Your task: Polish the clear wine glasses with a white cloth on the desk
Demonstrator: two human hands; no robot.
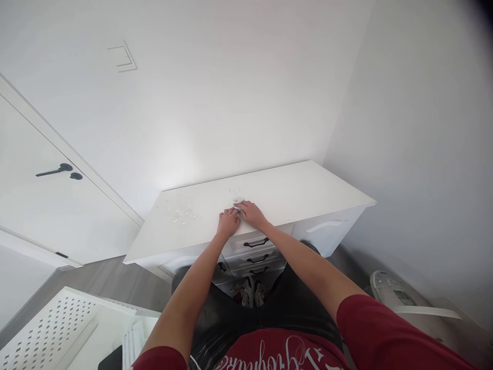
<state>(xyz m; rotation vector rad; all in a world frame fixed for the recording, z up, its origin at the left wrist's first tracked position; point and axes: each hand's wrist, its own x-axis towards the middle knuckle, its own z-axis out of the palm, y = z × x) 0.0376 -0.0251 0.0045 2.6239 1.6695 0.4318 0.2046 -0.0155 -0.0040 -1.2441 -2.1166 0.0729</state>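
A small crumpled white tissue or cloth (238,201) lies on the white cabinet top (300,190), near its middle. My right hand (252,214) presses over it, fingers closed on its near side. Close beside it, my left hand (229,222) has its fingers bent against the same wad, their tips partly hidden by the right hand. Drops and a small puddle of clear liquid (181,215) spread over the left part of the top. Just beyond the wad is a faint round wet mark (234,190).
Drawers with black handles (257,257) sit below the top, in front of my legs. A white door with a black handle (56,170) is at the left. A white lattice-sided unit (50,329) stands lower left, a light-coloured appliance (400,298) lower right. White walls rise behind.
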